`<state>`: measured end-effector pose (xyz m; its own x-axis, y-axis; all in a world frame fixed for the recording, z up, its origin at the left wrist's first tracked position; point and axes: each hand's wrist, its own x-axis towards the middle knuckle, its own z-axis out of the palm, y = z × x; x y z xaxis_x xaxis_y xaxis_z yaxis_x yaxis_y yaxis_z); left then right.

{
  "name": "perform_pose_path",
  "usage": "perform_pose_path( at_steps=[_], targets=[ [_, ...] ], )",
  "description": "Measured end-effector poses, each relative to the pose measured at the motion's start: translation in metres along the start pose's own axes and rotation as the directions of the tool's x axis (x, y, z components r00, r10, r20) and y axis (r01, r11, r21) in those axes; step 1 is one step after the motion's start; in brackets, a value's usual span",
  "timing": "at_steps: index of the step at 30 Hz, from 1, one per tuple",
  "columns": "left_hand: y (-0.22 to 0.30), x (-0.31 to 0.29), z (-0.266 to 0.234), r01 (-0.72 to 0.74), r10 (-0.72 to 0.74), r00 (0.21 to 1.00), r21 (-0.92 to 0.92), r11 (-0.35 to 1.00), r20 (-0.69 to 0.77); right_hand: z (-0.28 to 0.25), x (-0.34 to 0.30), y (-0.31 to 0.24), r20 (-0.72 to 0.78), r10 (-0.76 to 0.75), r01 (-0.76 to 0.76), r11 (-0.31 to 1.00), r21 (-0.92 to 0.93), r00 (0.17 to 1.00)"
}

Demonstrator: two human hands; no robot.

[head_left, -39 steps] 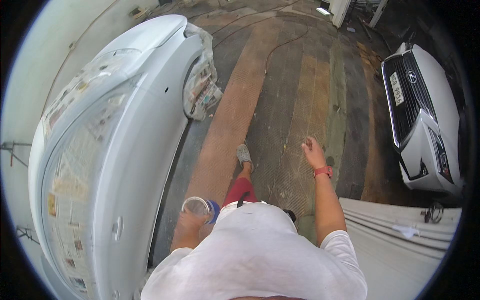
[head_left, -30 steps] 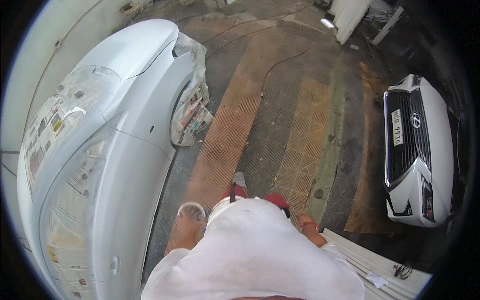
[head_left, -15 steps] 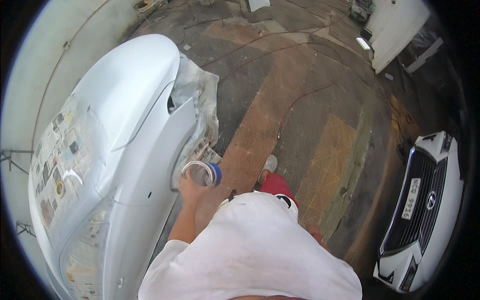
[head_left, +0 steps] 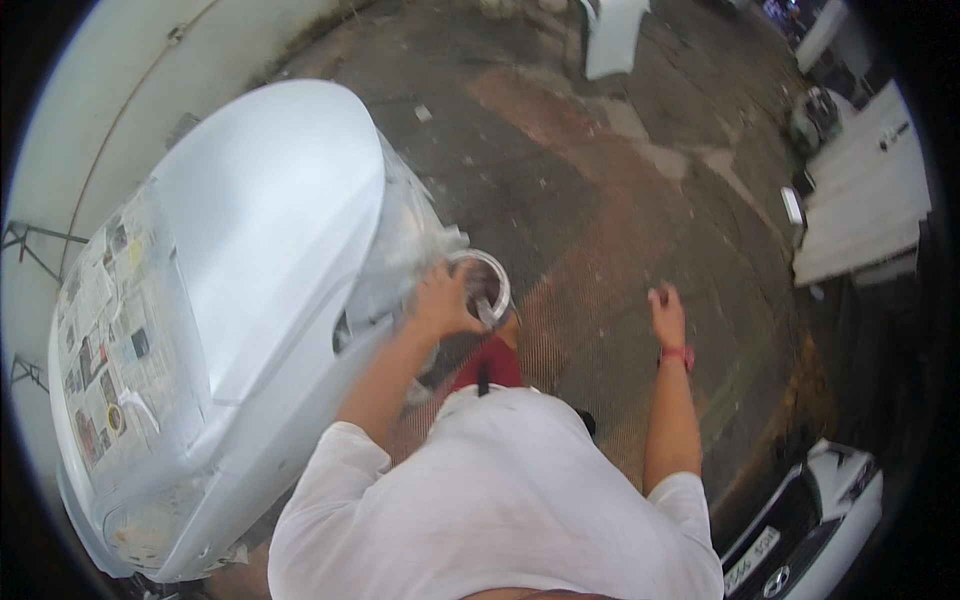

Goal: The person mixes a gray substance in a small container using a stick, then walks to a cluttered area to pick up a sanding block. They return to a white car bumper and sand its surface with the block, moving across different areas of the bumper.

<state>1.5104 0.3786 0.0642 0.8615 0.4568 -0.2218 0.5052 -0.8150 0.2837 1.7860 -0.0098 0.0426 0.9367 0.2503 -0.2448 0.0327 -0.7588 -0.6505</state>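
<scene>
Bucket in the left hand, that's what I'm watching: it hangs over the floor, just beyond the red shorts, the hand clamped on the left side of its rim. Half a second ago it was alongside the front wheel arch of the pale car; now it is by the front corner, next to the loose wrapping there, though I can't tell whether they touch. Newspaper covers the car's windscreen. The right hand, above a red wristband, has swung out into plain view, fingers curled; I can't tell if it grips anything small. The second car has slipped to the lower right edge. To my mind, all this means the bucket is being carried along, not used on the car.
</scene>
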Motion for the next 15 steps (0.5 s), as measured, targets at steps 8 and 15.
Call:
perform_pose_path(
  at_steps=[8, 15],
  targets=[
    [-0.004, 0.252, -0.081, 0.024, -0.023, 0.999, -0.025, 0.999, 0.044, 0.097, 0.065, 0.082, 0.461, 0.571, -0.232, 0.763, -0.603, 0.680],
    [-0.067, 0.431, -0.132, 0.212, -0.210, 0.975, -0.025, 0.977, 0.073, 0.105, 0.218, -0.029, 0.444, 0.632, -0.363, 0.752, -0.550, 0.635]
  ],
)
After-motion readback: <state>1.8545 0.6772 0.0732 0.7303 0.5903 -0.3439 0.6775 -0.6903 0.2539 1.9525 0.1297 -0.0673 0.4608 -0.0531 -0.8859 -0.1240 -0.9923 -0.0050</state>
